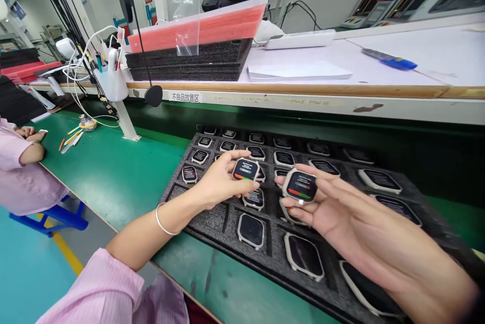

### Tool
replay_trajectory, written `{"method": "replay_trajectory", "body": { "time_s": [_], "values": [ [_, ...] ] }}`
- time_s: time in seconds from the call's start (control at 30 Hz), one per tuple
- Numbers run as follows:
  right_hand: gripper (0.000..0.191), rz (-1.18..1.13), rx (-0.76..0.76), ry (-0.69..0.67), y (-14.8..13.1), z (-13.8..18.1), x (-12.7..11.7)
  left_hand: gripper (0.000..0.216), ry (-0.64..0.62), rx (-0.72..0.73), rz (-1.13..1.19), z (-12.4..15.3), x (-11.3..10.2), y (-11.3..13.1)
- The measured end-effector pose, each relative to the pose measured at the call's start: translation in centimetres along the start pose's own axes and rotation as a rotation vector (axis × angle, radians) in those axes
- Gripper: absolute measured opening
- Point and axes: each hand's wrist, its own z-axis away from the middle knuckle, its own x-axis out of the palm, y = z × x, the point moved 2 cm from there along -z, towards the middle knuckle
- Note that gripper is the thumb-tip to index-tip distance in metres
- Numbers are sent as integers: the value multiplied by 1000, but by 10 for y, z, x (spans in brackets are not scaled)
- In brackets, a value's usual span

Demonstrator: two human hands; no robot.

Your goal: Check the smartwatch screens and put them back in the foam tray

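Observation:
My left hand (223, 180) grips a smartwatch without straps (245, 168) between thumb and fingers; its lit screen shows text and a red and green band. In my right hand (333, 202) is another smartwatch (300, 185), lit in the same way and held by its sides, the thumb at its right edge. Both are raised over a dark foam tray (212, 220), where several more watch bodies lie in square pockets. Near the front edge, one watch (251, 230) has a dark screen. A few tray pockets are partly hidden by my hands.
Above the tray runs a shelf (326, 92) holding black and pink foam sheets (197, 31), white paper (299, 70) and a blue cutter (390, 59). A white cup of tools (113, 84) hangs at its left. Another person's arm (30, 149) rests on the green bench (151, 162).

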Motion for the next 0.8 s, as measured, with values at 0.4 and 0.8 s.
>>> {"method": "replay_trajectory", "body": {
  "time_s": [0.4, 0.8],
  "values": [
    [46, -49, -147, -133, 1, 5, 1, 48, -43, -28, 40, 11, 9, 3],
    [41, -41, -191, -187, 3, 4, 0, 35, -18, -2, 35, 11, 9, 3]
  ]
}}
